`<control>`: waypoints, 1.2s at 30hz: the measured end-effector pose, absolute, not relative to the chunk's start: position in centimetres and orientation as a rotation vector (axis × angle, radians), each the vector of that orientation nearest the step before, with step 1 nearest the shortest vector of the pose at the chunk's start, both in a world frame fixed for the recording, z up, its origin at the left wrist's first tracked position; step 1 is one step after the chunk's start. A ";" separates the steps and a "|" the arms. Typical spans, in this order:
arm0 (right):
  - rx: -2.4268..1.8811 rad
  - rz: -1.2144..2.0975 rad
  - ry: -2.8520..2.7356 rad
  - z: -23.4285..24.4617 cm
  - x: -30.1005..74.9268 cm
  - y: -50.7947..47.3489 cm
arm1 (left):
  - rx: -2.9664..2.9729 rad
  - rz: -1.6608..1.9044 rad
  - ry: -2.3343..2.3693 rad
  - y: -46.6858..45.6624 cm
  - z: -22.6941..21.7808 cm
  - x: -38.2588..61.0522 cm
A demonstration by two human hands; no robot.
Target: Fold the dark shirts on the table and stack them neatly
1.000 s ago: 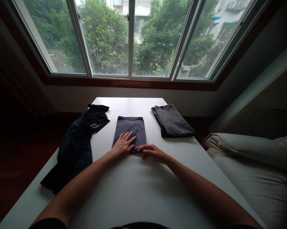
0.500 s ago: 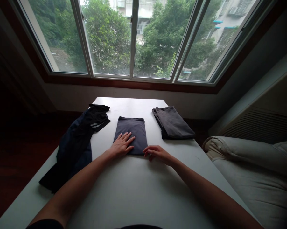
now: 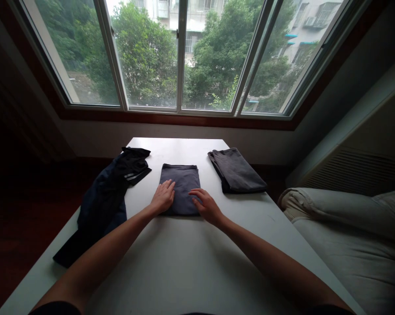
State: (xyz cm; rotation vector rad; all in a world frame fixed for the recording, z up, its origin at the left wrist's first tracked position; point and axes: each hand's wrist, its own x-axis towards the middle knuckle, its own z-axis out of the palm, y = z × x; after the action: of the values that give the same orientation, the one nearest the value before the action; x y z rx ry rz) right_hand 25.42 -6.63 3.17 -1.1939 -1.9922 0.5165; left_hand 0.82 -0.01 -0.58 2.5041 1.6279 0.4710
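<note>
A dark grey-blue piece of clothing (image 3: 181,175), folded into a flat rectangle, lies in the middle of the white table. Over its left side rests my left hand (image 3: 163,197), fingers stretched out and pointing away from me. My right hand (image 3: 206,205) is at its near right edge, fingers apart and slightly bent above the cloth; whether they touch it I cannot tell. Neither hand grips anything.
On the left of the white table (image 3: 151,271) lies a loose heap of black and navy clothing (image 3: 105,205), partly over the edge. A folded dark grey garment (image 3: 238,170) sits at the right edge. Beyond are a window (image 3: 181,57) and a pale sofa (image 3: 342,218).
My left hand has drawn its fingers closer together and shifted slightly left. My right hand has moved from beside the near right corner up over the folded cloth, opening its fingers.
</note>
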 end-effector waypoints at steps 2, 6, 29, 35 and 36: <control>-1.203 0.431 -2.066 2.9 22.0 -5.7 | 2.474 0.490 1.694 0.6 -0.8 1.6; -1.443 0.354 -2.164 1.2 17.2 -4.0 | 2.477 0.496 1.743 0.5 -1.3 1.8; -1.533 0.182 -2.284 -0.4 27.8 -10.5 | 2.822 0.341 1.034 -6.5 1.2 -4.5; -1.115 0.169 -2.384 0.6 27.9 -12.1 | 2.896 0.484 1.089 -8.1 2.1 -5.9; -1.137 0.160 -2.363 0.7 27.9 -12.0 | 2.910 0.483 1.095 -8.2 2.3 -6.1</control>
State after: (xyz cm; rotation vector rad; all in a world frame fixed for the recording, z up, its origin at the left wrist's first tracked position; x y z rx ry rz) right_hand 27.85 -12.05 0.71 -1.1373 -2.3630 0.1599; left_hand -6.05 -8.16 2.26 2.9104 1.0947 0.4827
